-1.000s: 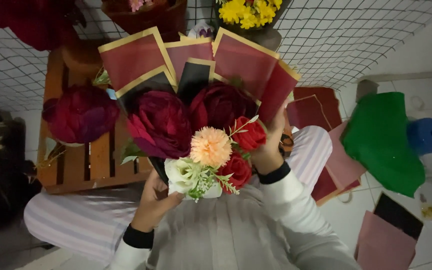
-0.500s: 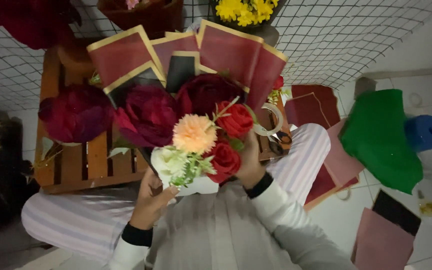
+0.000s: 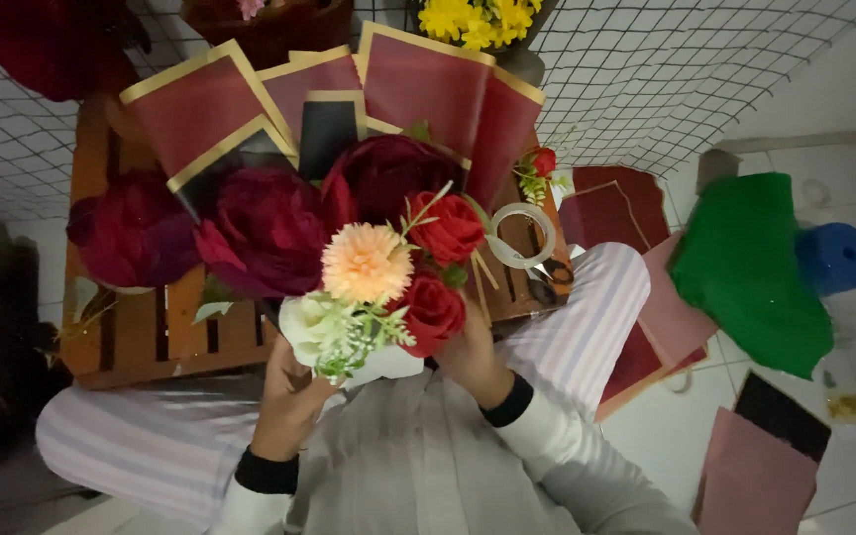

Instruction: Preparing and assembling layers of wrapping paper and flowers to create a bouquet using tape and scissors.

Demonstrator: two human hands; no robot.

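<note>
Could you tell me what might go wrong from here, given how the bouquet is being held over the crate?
The bouquet rests only in the left hand and right hand near its base, so the heavy blooms could tip. The tape roll and scissors sit close by on the wooden crate and might be knocked.

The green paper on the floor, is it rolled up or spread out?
Spread out. The green paper lies loosely opened and crumpled on the tiles, while the blue roll beside it is the one rolled up.
</note>
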